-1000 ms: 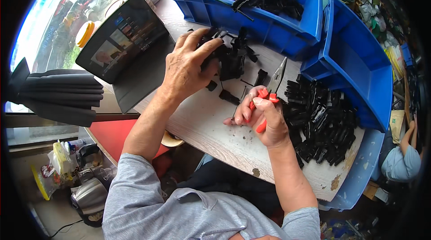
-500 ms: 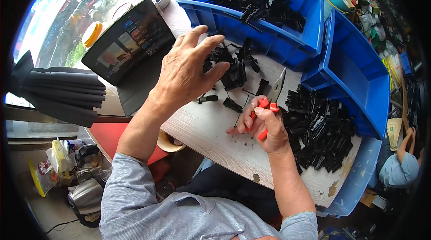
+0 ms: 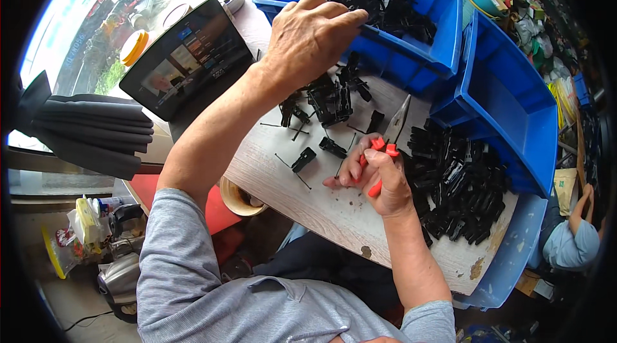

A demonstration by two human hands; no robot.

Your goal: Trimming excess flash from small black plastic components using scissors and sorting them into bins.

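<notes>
My left hand [image 3: 315,38] is over the near rim of a blue bin [image 3: 411,54] of tangled black plastic parts [image 3: 379,9]. Its forefinger stretches to the right, nothing shows in its grip, and the thumb and some fingertips are hidden. Closed round the red handles of long-nose pliers [image 3: 399,119], my right hand [image 3: 385,179] rests low over the table, jaws pointing up and away. Between the hands lie loose black parts [image 3: 329,100] with thin stems. A single such part [image 3: 303,160] lies nearer me. Right of the pliers is a heap of similar black parts [image 3: 459,182].
A second blue bin [image 3: 514,92] stands tilted at the right, beside the heap. A tablet [image 3: 186,60] in a dark case leans at the left by the window. Below the table's left edge is a round tub [image 3: 234,202]. Another person [image 3: 572,240] is at far right.
My left hand has swung away and to the right, from above the loose parts to the bin's rim. A part beneath it now shows on the table. The right hand stays put.
</notes>
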